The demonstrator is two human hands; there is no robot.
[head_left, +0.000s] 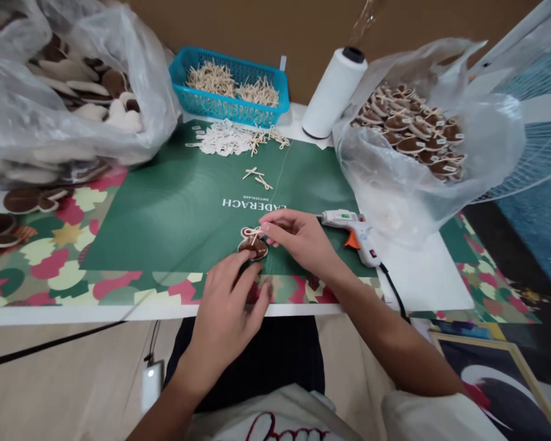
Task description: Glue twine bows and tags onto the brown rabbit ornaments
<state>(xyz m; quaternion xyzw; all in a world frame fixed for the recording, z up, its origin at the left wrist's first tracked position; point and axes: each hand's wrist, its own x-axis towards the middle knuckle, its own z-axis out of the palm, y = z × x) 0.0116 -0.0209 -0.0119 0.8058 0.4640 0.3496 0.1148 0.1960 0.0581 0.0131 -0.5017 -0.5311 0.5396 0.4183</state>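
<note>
A small brown piece with a pale edge, shaped like a round body with a smaller top, lies flat on the green sheet. Over its upper part sits a cream string bow. My right hand pinches the bow's right side between thumb and forefinger. Fingertips of my left hand rest on the lower edge of the brown piece, the fingers spread and holding nothing. To the right of my right hand lies a white glue gun with an orange trigger. Two loose bows lie farther up the sheet.
Behind are white tags, a blue basket of bows and a white thread cone. Plastic bags of brown pieces stand left and right. Beside the right bag is a fan. The glue gun's cord crosses the table edge.
</note>
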